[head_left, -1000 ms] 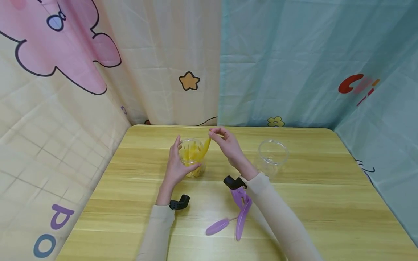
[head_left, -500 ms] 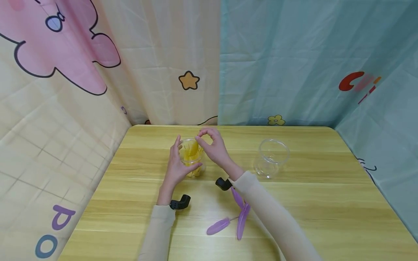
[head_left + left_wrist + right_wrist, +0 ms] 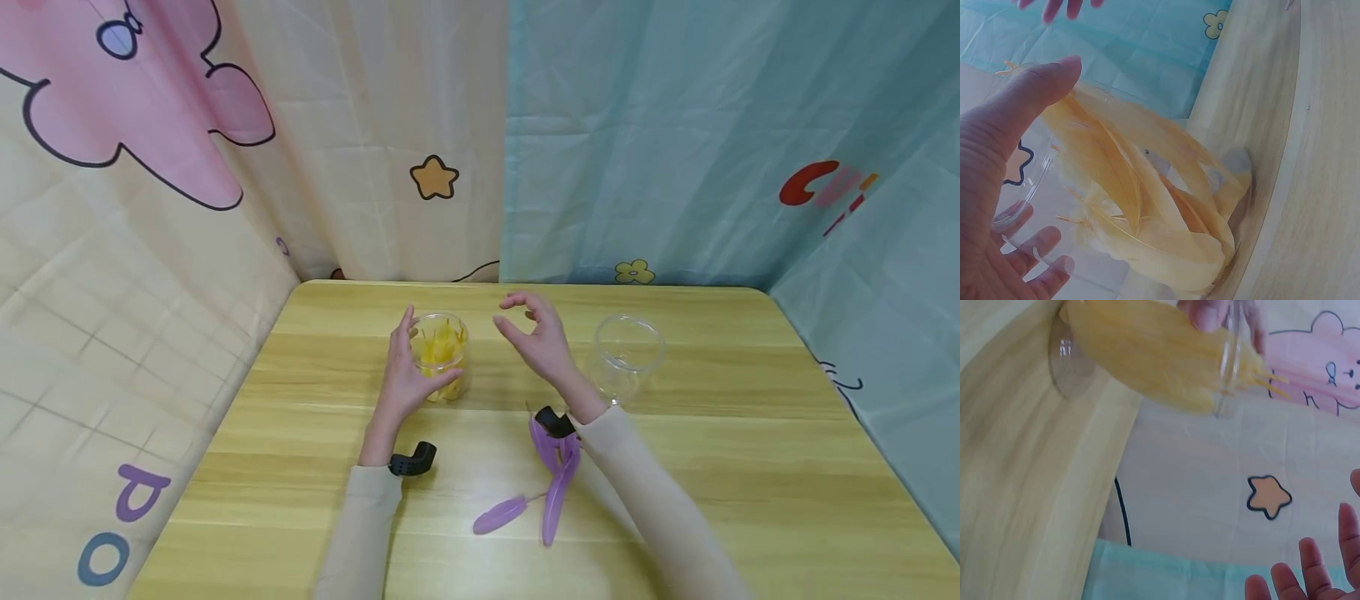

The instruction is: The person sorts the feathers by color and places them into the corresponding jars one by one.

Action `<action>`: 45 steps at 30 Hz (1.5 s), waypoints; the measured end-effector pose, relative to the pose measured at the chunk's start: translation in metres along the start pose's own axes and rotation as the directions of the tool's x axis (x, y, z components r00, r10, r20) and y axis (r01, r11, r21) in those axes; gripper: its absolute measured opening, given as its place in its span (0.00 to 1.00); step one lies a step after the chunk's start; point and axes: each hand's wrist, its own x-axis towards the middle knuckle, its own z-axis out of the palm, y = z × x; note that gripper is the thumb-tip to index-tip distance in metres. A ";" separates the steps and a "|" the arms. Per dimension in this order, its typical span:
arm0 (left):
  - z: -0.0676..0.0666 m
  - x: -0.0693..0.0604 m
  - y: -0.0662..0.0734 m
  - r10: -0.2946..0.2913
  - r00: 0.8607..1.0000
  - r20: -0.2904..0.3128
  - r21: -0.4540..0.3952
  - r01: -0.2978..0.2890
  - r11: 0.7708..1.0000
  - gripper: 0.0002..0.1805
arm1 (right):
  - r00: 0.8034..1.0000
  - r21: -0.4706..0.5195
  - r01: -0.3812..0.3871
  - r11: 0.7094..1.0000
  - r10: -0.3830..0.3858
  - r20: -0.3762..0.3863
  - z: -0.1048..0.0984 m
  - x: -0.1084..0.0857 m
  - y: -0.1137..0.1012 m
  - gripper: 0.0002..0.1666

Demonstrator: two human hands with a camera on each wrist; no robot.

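On the cream curtain (image 3: 375, 125) beside the left edge of the tabletop (image 3: 750, 467), a purple letter (image 3: 146, 478), either p or d, is showing above a blue-grey "o" (image 3: 84, 560).

Half a second ago the right hand (image 3: 540, 337) was pinching a yellow feather at the rim of the left cup (image 3: 439, 342); now it is hanging apart, to the right of that cup, its fingers (image 3: 1312, 565) bent, spread and holding nothing. The left hand (image 3: 405, 379) is gripping the left cup as before, its thumb and fingers curving round opposite sides.

That cup is standing near the far edge, left of the middle. It is clear, round-rimmed and disc-footed; inside, soft, overlapping yellow feathers (image 3: 1147, 206) are standing, their thin quills pointing up. The clear right cup (image 3: 628, 346) is standing near the far edge, right of the middle. Slender purple feathers (image 3: 557, 500) are lying on the pale wood-grain surface between the forearms, farther from the far edge than both cups.
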 end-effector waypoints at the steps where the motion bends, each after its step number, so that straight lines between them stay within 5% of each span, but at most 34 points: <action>1: 0.000 0.001 0.000 0.004 1.000 0.001 0.000 -0.004 1.000 0.67 | 1.000 0.008 0.009 1.000 -0.009 -0.024 -0.009 -0.001 -0.001 0.13; 9: 0.001 0.003 0.002 0.012 1.000 0.008 0.009 -0.012 1.000 0.67 | 0.974 -0.033 0.083 0.996 -0.088 -0.207 -0.078 -0.016 -0.032 0.21; 14: 0.000 0.001 0.002 0.008 1.000 0.002 0.002 -0.008 1.000 0.66 | 0.966 -0.142 0.023 0.990 -0.059 -0.252 -0.111 -0.029 -0.024 0.33; 19: -0.001 0.001 0.003 0.005 1.000 0.006 0.002 -0.005 1.000 0.67 | 0.980 -0.137 -0.127 0.982 0.103 -0.168 -0.140 -0.041 0.015 0.54; 26: -0.002 0.001 0.003 -0.005 1.000 0.008 -0.002 0.005 1.000 0.67 | 0.964 -0.081 -0.260 0.962 0.263 0.036 -0.157 -0.058 0.065 0.72; 31: -0.001 0.000 0.002 -0.016 1.000 0.009 0.009 0.015 1.000 0.67 | 0.962 -0.038 -0.253 0.967 0.255 0.096 -0.160 -0.068 0.077 0.72; 38: -0.001 0.000 0.002 -0.016 1.000 0.006 0.011 0.016 1.000 0.66 | 0.933 -0.012 -0.334 0.942 0.333 0.141 -0.159 -0.074 0.067 0.69; 45: -0.001 0.000 0.002 -0.014 1.000 0.007 0.019 0.014 1.000 0.66 | 0.946 -0.010 -0.292 0.956 0.290 0.142 -0.155 -0.074 0.066 0.66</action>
